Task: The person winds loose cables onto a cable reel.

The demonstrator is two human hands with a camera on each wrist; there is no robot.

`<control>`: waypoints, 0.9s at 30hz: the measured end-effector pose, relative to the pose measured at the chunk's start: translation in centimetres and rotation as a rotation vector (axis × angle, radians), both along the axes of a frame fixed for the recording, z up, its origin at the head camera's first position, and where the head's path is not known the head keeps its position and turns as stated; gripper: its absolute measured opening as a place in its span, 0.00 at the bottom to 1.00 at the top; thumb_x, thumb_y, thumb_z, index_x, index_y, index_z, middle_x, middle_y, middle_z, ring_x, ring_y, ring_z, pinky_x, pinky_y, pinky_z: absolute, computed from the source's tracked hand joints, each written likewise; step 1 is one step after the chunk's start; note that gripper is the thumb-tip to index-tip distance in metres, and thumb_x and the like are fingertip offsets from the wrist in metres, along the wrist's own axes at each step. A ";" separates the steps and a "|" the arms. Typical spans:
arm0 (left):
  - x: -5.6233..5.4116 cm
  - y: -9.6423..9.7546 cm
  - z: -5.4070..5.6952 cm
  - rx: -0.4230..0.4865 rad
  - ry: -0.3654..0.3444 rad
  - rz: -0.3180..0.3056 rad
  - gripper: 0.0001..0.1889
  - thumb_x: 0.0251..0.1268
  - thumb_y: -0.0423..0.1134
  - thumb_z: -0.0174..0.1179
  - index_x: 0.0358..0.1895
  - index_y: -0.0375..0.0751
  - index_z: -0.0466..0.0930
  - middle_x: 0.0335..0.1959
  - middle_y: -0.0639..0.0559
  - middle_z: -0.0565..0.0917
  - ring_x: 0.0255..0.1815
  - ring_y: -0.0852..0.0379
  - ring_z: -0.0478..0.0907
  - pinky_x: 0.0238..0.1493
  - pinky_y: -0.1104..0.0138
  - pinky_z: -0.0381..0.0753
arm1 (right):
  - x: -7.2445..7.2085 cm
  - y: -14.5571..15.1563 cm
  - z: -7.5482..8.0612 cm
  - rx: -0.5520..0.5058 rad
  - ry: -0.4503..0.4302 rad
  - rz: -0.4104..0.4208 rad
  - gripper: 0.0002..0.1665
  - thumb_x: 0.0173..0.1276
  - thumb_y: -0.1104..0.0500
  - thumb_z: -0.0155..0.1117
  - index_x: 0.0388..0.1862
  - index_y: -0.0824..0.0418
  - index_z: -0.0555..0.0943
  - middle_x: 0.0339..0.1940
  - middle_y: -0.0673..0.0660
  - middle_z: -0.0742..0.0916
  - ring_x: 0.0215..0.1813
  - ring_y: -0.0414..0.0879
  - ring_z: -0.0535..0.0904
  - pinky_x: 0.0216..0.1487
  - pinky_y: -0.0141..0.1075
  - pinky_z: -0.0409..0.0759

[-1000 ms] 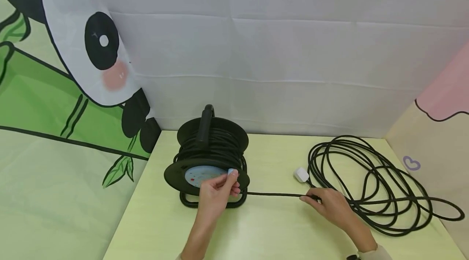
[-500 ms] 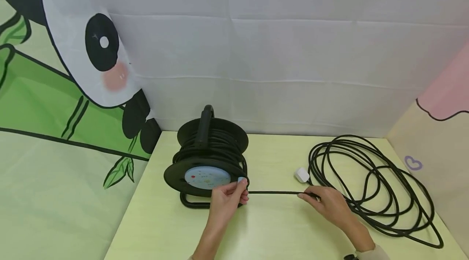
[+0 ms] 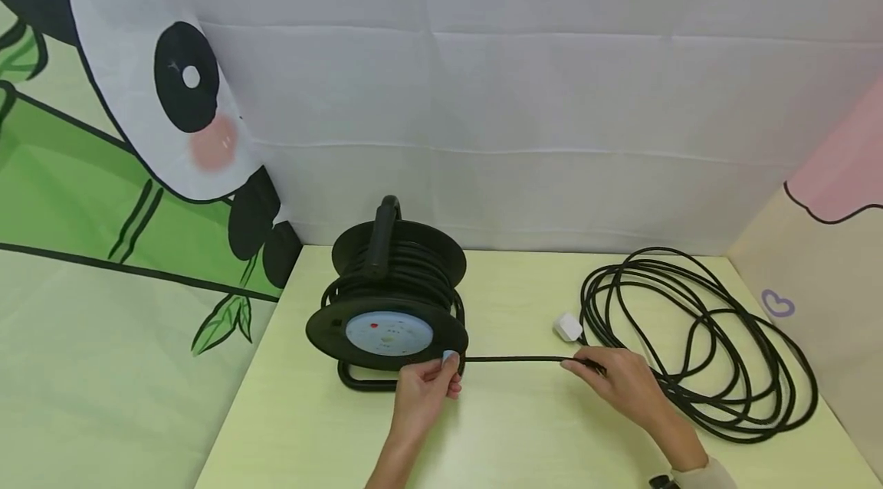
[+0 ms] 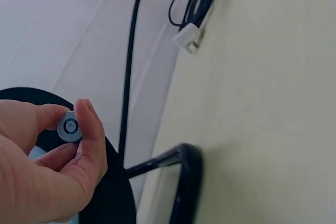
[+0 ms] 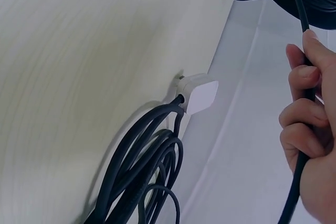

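Observation:
A black cable reel (image 3: 324, 332) with a pale blue face stands on the table. In the head view my left hand (image 3: 422, 391) is at the reel's lower right rim. It pinches a small light blue crank knob (image 4: 69, 127) between thumb and fingers. My right hand (image 3: 624, 380) grips the black cable (image 3: 513, 359), fingers curled round it in the right wrist view. The cable stretches straight from the reel to that hand. Beyond the hand, loose cable coils (image 3: 596, 305) lie on the right, with a white plug (image 3: 568, 327) beside them.
The pale yellow table (image 3: 510, 435) carries reel and coils. White fabric (image 3: 538, 98) hangs behind its back edge. Printed fabric (image 3: 131, 366) closes the left side, and a cream and pink panel (image 3: 821, 282) the right. The reel's tubular stand (image 4: 189, 182) rests on the table.
The left hand and crank knob have swung right and down round the rim, turning the reel's face. An outlying loop at the right has drawn into the coils. The right hand stays nearly still.

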State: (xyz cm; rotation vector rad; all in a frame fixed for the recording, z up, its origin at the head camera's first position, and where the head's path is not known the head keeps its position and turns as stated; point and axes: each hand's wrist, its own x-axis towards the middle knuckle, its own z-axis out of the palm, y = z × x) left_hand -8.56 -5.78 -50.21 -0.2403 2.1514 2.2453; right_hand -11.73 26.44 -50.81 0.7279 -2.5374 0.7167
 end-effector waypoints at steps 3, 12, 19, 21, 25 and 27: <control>0.0 -0.8 -1.2 -0.023 -0.032 0.017 0.16 0.73 0.38 0.65 0.40 0.21 0.86 0.27 0.40 0.87 0.25 0.59 0.84 0.31 0.69 0.87 | 0.0 0.4 0.2 0.009 0.031 -0.004 0.08 0.56 0.56 0.82 0.29 0.47 0.87 0.23 0.35 0.84 0.20 0.23 0.61 0.19 0.22 0.63; 0.2 -4.6 -3.8 -0.121 -0.081 0.107 0.16 0.73 0.37 0.64 0.38 0.20 0.86 0.26 0.39 0.86 0.25 0.57 0.85 0.32 0.66 0.88 | 0.3 2.6 1.3 0.027 0.053 -0.047 0.08 0.54 0.55 0.83 0.29 0.49 0.89 0.21 0.37 0.85 0.20 0.24 0.65 0.20 0.27 0.67; 0.2 -7.6 -4.1 -0.153 -0.105 0.168 0.16 0.73 0.36 0.64 0.42 0.19 0.85 0.25 0.42 0.86 0.24 0.58 0.84 0.31 0.68 0.87 | 0.2 4.1 2.6 0.055 0.055 -0.068 0.09 0.52 0.55 0.83 0.29 0.47 0.89 0.21 0.38 0.86 0.18 0.25 0.65 0.19 0.27 0.66; 0.2 -8.3 -4.1 -0.169 -0.100 0.178 0.17 0.74 0.37 0.64 0.42 0.18 0.85 0.25 0.42 0.86 0.23 0.59 0.84 0.31 0.68 0.87 | 0.2 4.5 2.8 0.069 0.043 -0.090 0.08 0.53 0.53 0.83 0.30 0.48 0.89 0.23 0.40 0.87 0.20 0.26 0.69 0.21 0.28 0.69; 0.3 -9.6 -3.7 -0.199 -0.103 0.206 0.17 0.74 0.37 0.64 0.43 0.18 0.85 0.26 0.40 0.87 0.24 0.57 0.85 0.31 0.68 0.87 | 0.5 5.4 3.2 0.075 -0.004 -0.123 0.07 0.57 0.52 0.81 0.32 0.49 0.90 0.27 0.43 0.89 0.20 0.28 0.71 0.23 0.30 0.71; 0.3 -10.2 -3.5 -0.219 -0.111 0.215 0.17 0.74 0.38 0.64 0.43 0.19 0.86 0.27 0.40 0.87 0.25 0.55 0.86 0.31 0.69 0.87 | 0.7 5.9 3.3 0.072 -0.016 -0.131 0.07 0.57 0.52 0.81 0.33 0.49 0.90 0.28 0.44 0.90 0.19 0.27 0.68 0.23 0.30 0.72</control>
